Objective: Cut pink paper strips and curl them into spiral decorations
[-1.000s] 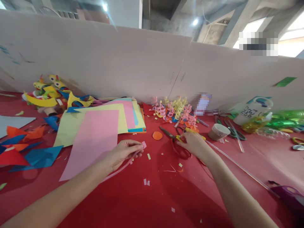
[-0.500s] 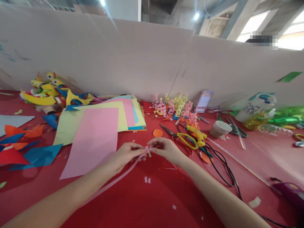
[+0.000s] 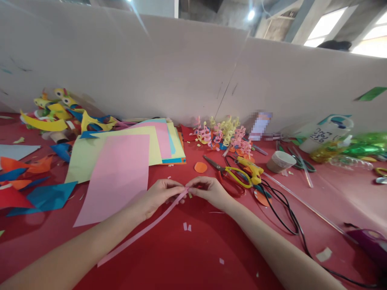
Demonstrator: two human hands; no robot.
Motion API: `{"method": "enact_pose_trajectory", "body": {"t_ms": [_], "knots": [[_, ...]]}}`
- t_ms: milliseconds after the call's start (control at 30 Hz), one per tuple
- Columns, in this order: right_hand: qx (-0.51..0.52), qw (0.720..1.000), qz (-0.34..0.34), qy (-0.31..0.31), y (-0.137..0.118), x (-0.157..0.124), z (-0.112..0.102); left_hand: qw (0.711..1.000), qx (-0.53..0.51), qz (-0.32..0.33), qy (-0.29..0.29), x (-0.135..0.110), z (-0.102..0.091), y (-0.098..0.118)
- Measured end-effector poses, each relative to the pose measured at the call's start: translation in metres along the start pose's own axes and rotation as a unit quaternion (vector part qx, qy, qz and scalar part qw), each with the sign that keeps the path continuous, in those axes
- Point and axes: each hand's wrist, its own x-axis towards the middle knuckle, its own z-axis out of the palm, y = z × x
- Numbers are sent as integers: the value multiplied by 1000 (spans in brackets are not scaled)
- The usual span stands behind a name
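Observation:
A long pink paper strip (image 3: 152, 224) runs from between my fingertips down toward the lower left, its far end hanging near my left forearm. My left hand (image 3: 161, 197) pinches it close to its upper end. My right hand (image 3: 210, 190) meets the left at that end, thumb and fingers closed on the same strip. A small pale yellow bit of paper (image 3: 190, 195) pokes out just below the fingertips. On the red table under my hands lie small pink scraps (image 3: 187, 227). Left of my left hand is a pink sheet (image 3: 116, 177) on top of a stack of coloured paper.
Yellow-handled scissors (image 3: 238, 178) and a yellow glue gun (image 3: 252, 169) with a black cable lie to the right. Curled paper pieces (image 3: 225, 133) stand behind, near a paper cup (image 3: 281, 161). Blue and orange paper pieces (image 3: 50, 197) lie left. A white board (image 3: 169, 72) rises behind.
At the fingertips, the pink strip's end is now more covered by my fingers, and less of the yellow bit shows. The strip's lower end has come into view. Both hands stay about in place.

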Motion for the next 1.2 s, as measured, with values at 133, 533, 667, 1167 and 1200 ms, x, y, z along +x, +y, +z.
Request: {"method": "enact_pose_trajectory", "body": {"t_ms": [133,533,667,1167,1200], "knots": [[-70,997,-35,15,-1,-2,0,1000,7,-4,3,-1,-1,1],[-262,951,-164,26,-11,-8,1,1000,-17,2,1,-2,0,3],[-219,966,-134,28,-11,-8,3,1000,-13,8,7,-2,-1,2],[-56,996,64,25,-10,-1,6,993,78,79,25,-5,3,-2],[-46,997,67,20,-10,-1,6,994,80,77,23,-5,3,-2]]}}
